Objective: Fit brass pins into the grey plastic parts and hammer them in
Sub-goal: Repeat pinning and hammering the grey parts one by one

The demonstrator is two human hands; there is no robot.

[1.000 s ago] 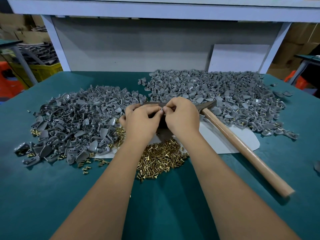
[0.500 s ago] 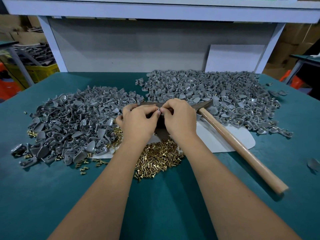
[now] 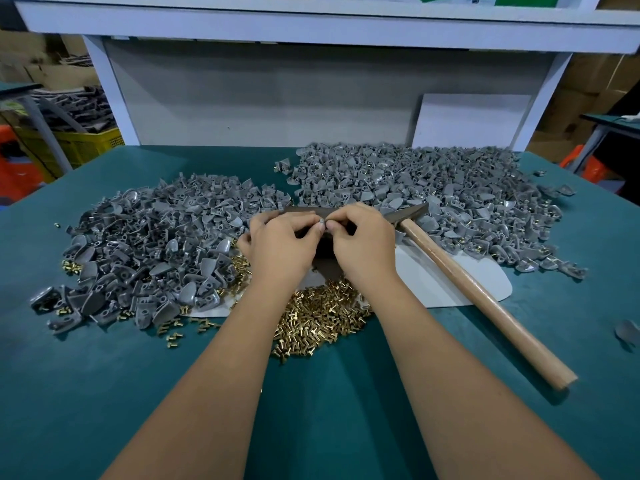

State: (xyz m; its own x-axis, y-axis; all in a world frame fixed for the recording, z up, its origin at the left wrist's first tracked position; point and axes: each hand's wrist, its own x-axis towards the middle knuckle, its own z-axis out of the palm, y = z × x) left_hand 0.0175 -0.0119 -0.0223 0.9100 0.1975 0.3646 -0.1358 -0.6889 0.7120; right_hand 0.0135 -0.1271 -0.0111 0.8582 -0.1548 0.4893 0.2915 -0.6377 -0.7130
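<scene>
**Both hands pinch one small grey part over the pin pile**

The person's left hand (image 3: 282,245) and right hand (image 3: 363,242) meet at the middle of the green table (image 3: 104,393), fingers curled inward. Between the thumb and fingertips of both sits a small grey part (image 3: 321,222), pinched from either side; whether a pin is already in it is too small to tell. The hands hover above a dark block (image 3: 323,251) that shows only in the gap between them.

Just near of the hands lies the loose heap of brass pins (image 3: 318,322), spilling between the two forearms, with strays scattered to the left along the near edge of the left pile of grey parts (image 3: 152,251). A second, broader pile of grey parts (image 3: 433,192) spreads across the far right of the table; some pieces there show a glint of brass.

The hammer (image 3: 478,292) lies flat on the table to the right of the hands, untouched, its metal head beside the right hand at the edge of the far pile and its wooden handle running near and to the right. Part of the handle crosses a white sheet (image 3: 429,278) that lies under the work area.

Beyond the table stands a white shelf frame (image 3: 311,22), and at far left a yellow crate (image 3: 86,143).
</scene>
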